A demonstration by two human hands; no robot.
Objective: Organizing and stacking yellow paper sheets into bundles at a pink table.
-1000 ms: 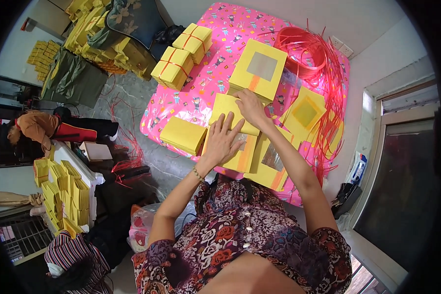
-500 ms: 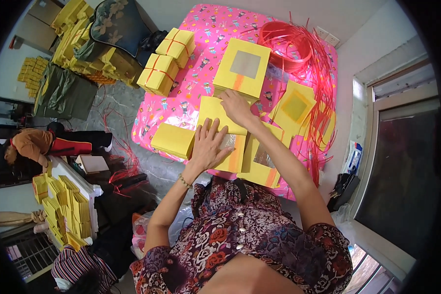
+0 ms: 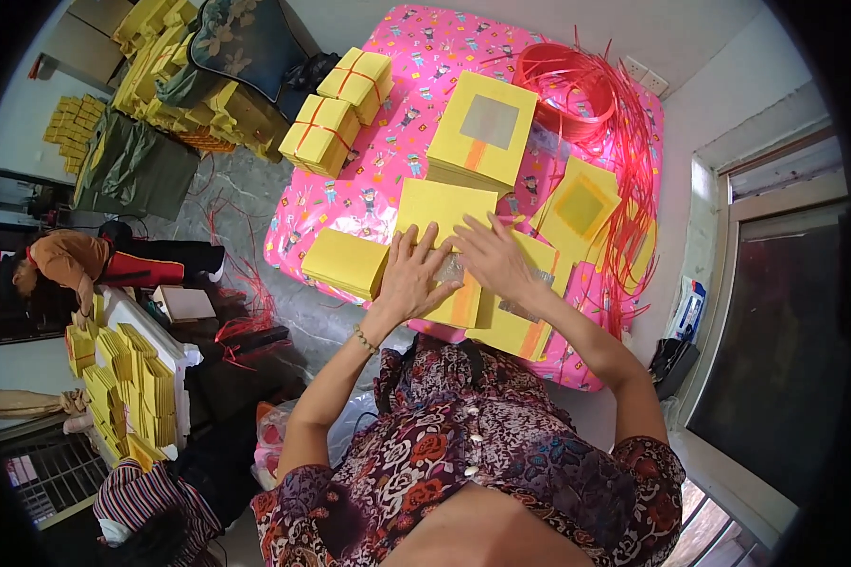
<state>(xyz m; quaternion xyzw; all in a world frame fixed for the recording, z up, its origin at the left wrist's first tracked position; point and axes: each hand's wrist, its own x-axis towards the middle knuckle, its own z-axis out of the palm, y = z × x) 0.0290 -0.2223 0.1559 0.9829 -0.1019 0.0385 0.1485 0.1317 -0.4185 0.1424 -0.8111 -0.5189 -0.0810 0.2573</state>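
A yellow paper sheet (image 3: 444,203) with a silver patch and an orange stripe lies in front of me, its far part showing as plain yellow. My left hand (image 3: 411,276) rests flat on its left side, fingers spread. Beside it my right hand (image 3: 501,263) lies over the right side with fingers stretched out, slightly blurred; neither hand grips anything. Left of my left hand sits a stack of folded yellow paper (image 3: 345,260). To the right, another yellow sheet (image 3: 506,335) is partly hidden under my right forearm. Beyond stands a tall stack of yellow paper (image 3: 454,142) with a silver square on top.
The pink patterned table (image 3: 397,142) holds tied yellow bundles (image 3: 320,135), a coil of red plastic strapping (image 3: 563,123) and loose yellow sheets (image 3: 577,208). At left, a person in brown (image 3: 71,260) and another in stripes (image 3: 147,496) are near a white table (image 3: 165,345) with yellow stacks.
My right hand has come back from the sheet's far edge near the tall stack and now lies beside my left hand. The left hand stays on the sheet. The view has shifted slightly.
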